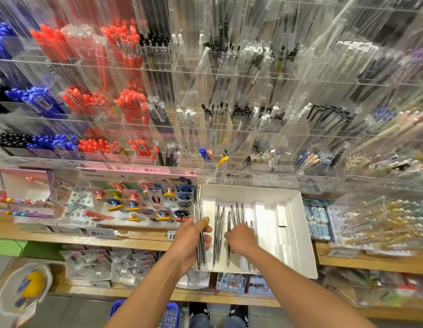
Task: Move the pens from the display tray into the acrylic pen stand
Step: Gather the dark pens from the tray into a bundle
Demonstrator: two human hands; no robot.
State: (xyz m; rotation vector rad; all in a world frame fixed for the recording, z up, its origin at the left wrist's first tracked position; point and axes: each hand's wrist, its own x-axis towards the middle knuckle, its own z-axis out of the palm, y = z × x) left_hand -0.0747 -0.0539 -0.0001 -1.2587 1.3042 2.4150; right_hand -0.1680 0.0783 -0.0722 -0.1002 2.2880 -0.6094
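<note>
Your left hand [190, 242] holds a bundle [200, 242] of pens upright at the tray's [298, 233] left edge. Your right hand [240, 239] is nearer the loose pens [217, 235], fingers curled onto them; they lie lengthwise, pointing away from you toward the stand [229, 147].

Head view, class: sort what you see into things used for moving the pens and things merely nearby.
In the job: left hand gripping a bundle of pens; right hand on loose pens; white display tray; acrylic pen stand.
Merely nearby: clip card; erasers; blue basket.
</note>
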